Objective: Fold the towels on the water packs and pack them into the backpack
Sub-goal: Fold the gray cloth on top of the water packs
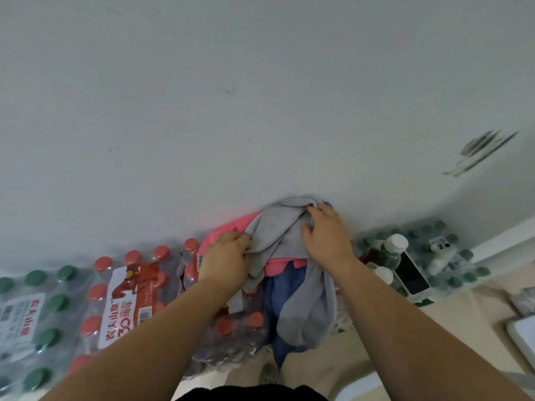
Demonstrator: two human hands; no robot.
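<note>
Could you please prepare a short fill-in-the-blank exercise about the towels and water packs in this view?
1. Both hands, the left hand and the right hand, grip the crumpled ____ cloth towel.
2. The shrink-wrapped water pack beside the left forearm has bottle caps coloured ____.
3. Under the gripped towel lies a bright ____ item.
4. A blue cloth towel hangs ____ the pink one.

Missing words: grey; red; pink; below
</note>
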